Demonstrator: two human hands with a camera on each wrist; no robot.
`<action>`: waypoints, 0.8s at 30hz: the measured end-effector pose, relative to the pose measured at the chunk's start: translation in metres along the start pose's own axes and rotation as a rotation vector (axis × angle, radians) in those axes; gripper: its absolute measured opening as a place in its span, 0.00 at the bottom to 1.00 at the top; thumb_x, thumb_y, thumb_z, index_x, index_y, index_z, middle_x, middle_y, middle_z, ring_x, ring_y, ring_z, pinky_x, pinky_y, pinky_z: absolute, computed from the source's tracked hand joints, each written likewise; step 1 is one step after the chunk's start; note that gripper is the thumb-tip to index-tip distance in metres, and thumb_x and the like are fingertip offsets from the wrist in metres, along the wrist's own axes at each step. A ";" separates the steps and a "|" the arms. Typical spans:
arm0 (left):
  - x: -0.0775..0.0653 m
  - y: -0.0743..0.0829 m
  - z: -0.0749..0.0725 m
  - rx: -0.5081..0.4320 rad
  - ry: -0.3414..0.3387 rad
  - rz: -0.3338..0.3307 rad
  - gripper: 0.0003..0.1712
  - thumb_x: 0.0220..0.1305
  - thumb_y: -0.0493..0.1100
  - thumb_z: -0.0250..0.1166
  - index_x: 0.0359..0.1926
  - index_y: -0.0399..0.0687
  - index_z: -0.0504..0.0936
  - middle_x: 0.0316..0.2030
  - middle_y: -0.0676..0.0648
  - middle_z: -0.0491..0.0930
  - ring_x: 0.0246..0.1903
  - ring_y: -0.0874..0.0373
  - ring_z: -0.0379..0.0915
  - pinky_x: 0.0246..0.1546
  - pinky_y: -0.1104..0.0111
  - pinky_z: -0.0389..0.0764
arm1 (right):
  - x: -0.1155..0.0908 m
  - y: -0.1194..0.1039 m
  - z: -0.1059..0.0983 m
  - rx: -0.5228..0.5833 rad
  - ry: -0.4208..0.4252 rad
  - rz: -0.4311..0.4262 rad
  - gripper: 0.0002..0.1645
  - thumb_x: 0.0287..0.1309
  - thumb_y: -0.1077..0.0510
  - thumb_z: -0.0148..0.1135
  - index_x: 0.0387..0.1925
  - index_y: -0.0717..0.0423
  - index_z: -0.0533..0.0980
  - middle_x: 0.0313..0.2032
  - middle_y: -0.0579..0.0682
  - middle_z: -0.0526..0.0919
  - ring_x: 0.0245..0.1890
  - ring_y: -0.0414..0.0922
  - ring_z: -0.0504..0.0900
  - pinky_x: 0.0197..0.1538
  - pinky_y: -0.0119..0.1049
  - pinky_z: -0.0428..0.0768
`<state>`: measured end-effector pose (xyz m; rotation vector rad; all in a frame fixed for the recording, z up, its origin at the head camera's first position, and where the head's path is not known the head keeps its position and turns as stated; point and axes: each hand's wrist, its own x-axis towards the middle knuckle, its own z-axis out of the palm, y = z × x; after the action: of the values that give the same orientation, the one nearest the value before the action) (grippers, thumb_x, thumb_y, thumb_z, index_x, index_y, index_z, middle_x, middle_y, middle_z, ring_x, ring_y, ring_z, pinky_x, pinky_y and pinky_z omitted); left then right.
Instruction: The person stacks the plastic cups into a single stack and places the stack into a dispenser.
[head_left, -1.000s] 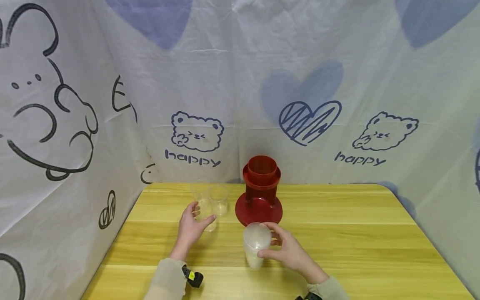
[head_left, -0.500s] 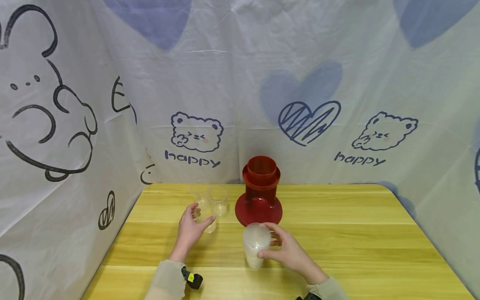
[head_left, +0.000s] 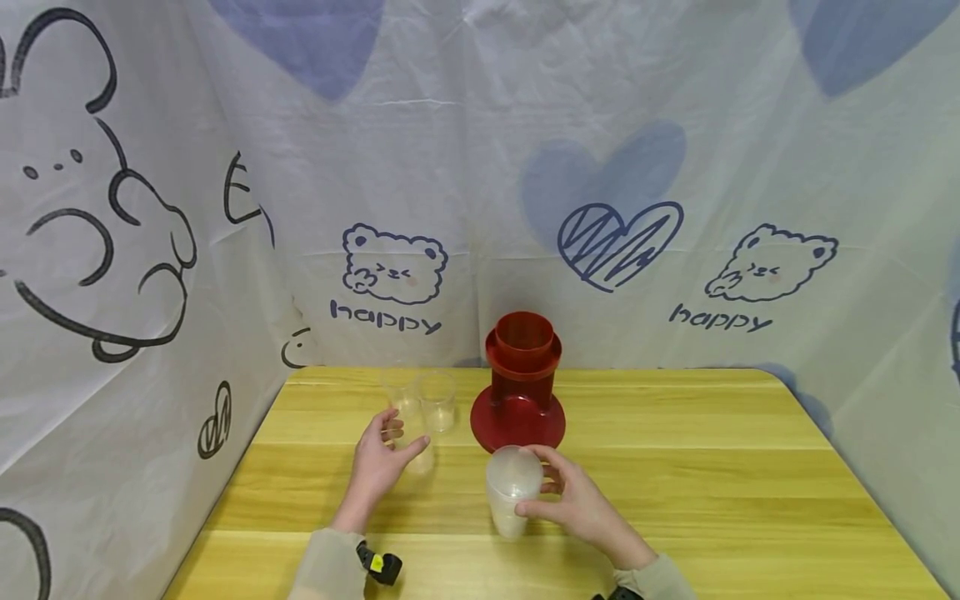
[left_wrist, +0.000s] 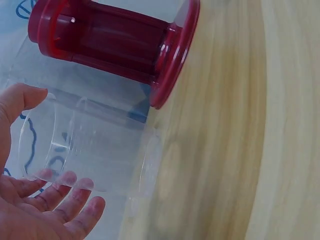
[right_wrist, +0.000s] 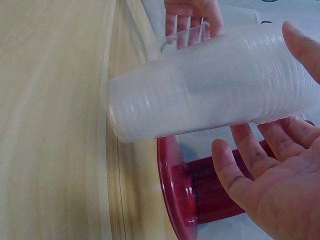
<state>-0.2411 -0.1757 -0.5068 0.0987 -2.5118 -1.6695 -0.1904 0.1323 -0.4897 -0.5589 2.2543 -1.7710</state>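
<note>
My left hand (head_left: 378, 462) holds a single clear plastic cup (left_wrist: 107, 145), thumb on one side near the rim and fingers on the other. In the right wrist view this cup is mostly hidden behind a stack of nested clear plastic cups (right_wrist: 200, 85). That stack stands upright at the front of the red stand, and my right hand (head_left: 577, 504) grips its upper part between thumb and fingers. Just beyond the left hand stand two more clear cups, one on the right (head_left: 437, 404) and one farther left (head_left: 401, 387), faint against the wood.
A dark red stand (head_left: 517, 425), with a round base and a tube-shaped top, is at the back middle of the wooden table (head_left: 690, 483). A white printed cloth (head_left: 465, 167) hangs behind the table and along its left side.
My left hand has drawn slightly back toward me, bringing the single cup with it. The right hand and the stack of cups have stayed in place.
</note>
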 end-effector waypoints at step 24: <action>-0.030 0.073 -0.012 -0.116 -0.003 0.278 0.42 0.52 0.39 0.77 0.67 0.43 0.67 0.51 0.42 0.73 0.53 0.48 0.71 0.58 0.52 0.76 | 0.001 -0.001 0.002 0.032 0.005 0.024 0.42 0.50 0.57 0.77 0.64 0.57 0.66 0.59 0.57 0.72 0.51 0.53 0.78 0.56 0.49 0.78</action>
<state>-0.2084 -0.1545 -0.4374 -0.2516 -2.2969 -1.6925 -0.1900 0.1301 -0.4893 -0.5200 2.2221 -1.7954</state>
